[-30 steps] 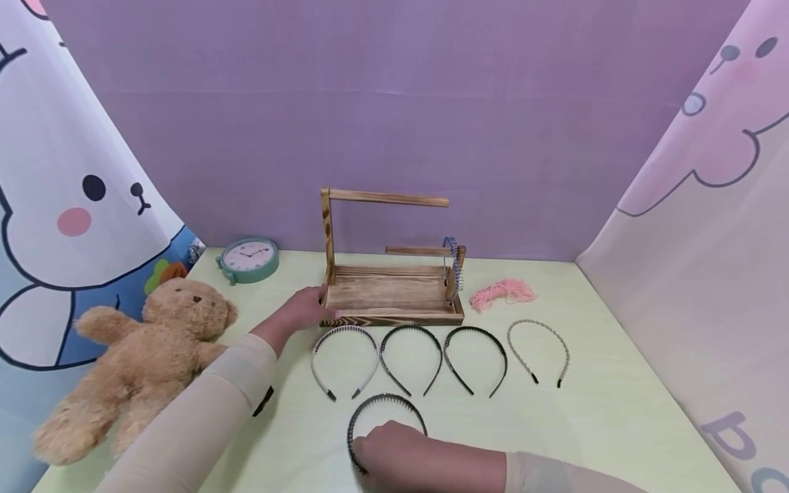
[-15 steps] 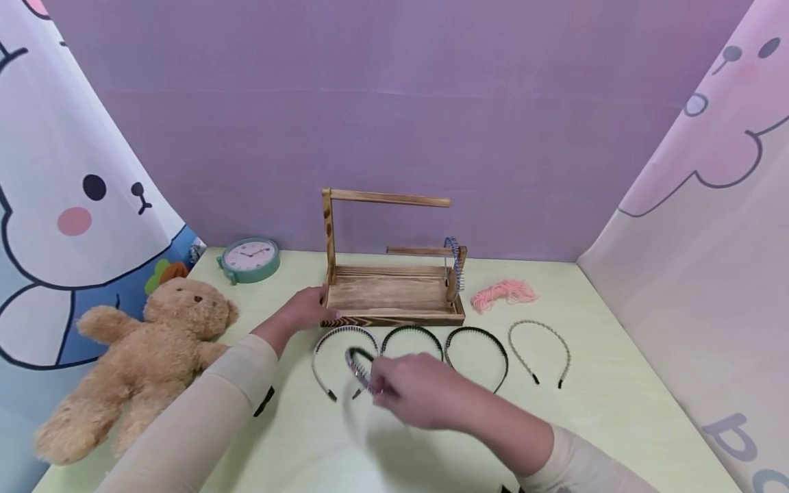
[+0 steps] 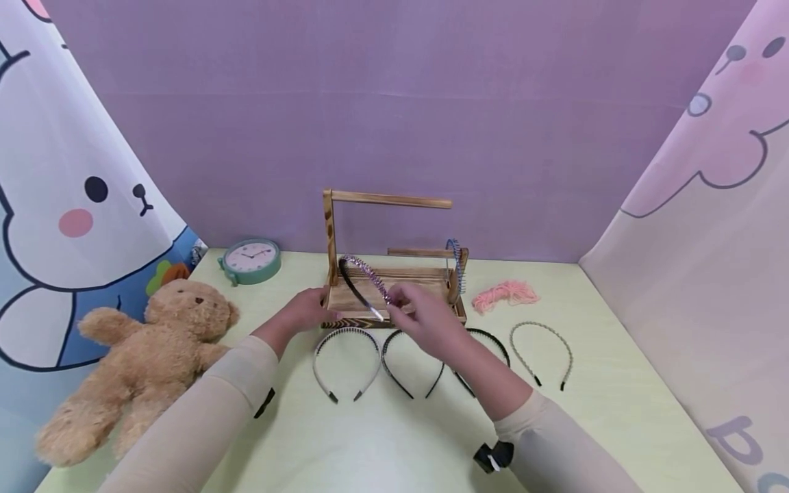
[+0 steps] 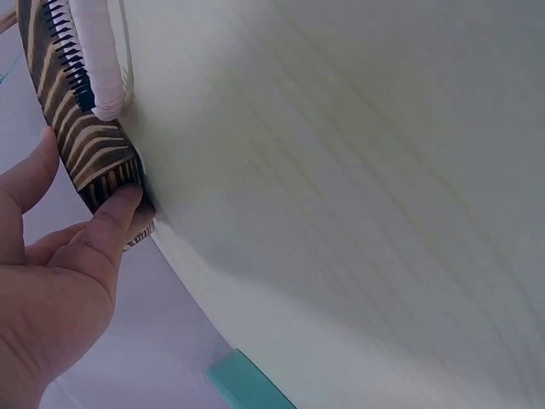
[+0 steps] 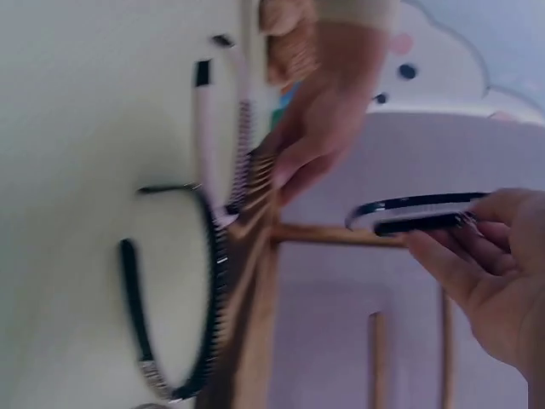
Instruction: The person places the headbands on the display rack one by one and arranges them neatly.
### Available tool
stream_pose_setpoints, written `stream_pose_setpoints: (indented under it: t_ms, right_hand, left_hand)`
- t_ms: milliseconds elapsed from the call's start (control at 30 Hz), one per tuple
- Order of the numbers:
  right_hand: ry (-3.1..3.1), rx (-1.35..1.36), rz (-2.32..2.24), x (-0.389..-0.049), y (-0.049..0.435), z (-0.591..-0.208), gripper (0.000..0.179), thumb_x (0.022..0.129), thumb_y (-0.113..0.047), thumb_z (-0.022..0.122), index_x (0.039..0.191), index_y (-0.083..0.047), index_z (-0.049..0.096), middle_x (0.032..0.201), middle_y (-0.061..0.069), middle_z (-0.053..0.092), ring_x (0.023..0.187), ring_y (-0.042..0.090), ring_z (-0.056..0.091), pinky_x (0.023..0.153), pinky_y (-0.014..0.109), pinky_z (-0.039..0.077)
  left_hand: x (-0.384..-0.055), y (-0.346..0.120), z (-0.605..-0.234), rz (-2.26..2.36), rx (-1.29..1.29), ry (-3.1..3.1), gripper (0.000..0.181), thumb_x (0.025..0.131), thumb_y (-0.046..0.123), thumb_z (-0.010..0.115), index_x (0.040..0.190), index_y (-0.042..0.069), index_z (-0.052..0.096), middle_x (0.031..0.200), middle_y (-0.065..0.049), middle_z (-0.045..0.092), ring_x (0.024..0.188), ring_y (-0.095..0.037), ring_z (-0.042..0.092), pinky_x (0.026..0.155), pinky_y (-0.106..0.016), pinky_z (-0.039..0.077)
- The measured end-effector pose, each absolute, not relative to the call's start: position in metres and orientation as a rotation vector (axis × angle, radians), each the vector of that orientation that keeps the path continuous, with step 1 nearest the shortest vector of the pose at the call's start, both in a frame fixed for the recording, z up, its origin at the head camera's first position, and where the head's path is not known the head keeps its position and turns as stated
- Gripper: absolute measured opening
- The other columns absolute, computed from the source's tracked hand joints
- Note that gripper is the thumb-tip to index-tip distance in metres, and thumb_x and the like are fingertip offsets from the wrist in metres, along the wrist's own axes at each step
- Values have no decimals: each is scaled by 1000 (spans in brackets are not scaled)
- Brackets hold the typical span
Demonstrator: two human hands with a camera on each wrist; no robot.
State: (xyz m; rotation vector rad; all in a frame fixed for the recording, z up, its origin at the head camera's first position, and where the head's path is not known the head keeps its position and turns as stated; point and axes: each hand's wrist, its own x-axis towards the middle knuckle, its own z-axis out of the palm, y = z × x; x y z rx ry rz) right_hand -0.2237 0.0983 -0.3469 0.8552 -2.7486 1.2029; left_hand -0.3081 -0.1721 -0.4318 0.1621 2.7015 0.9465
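Observation:
My right hand [image 3: 428,322] pinches a dark headband with purple glitter [image 3: 372,275] by one side, holding it up over the front of a wooden rack [image 3: 392,200]. The right wrist view shows the held headband [image 5: 426,203] nearly edge-on between thumb and fingers. At the rack's front left corner, my left hand [image 3: 305,311] grips the wood; thumb and fingers close round the striped corner [image 4: 89,153] in the left wrist view. A blue toothed headband [image 3: 458,270] hangs on the rack's lower bar. The upper bar bears nothing.
Before the rack lie a pale headband [image 3: 316,363], two dark ones partly behind my right arm, and a thin beaded one [image 3: 542,325]. Pink yarn [image 3: 505,294] lies right of the rack. A teal clock [image 3: 251,261] and teddy bear [image 3: 160,356] are at the left.
My right hand has picked up the headband from the table's front and carried it up and forward to the rack. My left hand has stayed at the corner.

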Motion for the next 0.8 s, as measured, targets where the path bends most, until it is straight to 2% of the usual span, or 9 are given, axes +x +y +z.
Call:
stream_pose_setpoints:
  t_ms: [167,333,800]
  right_hand:
    - [-2645,699,1206,-254,102,-371,14,100,-18,57,112,-13,60,103,1,68,95,16,68,78,23,58]
    - [-2604,543,1142,-277,114,-392,17,99,-19,59,115,-12,60,102,1,68,95,16,67,77,28,59]
    - [-2652,196,1104,-298,149,-420,16,98,-24,59,110,-13,57,99,3,66,89,19,64,68,31,56]
  left_hand:
    - [-309,-172,-434,969,149,2691,81,93,30,68,156,5,23,149,-25,43,137,-41,41,114,-56,31]
    - [-309,-171,-435,972,140,2687,82,94,30,67,156,4,21,150,-25,41,138,-41,38,115,-55,31]
    - [-307,-170,-432,936,107,2683,83,94,33,66,156,5,19,152,-26,38,139,-41,37,115,-56,29]
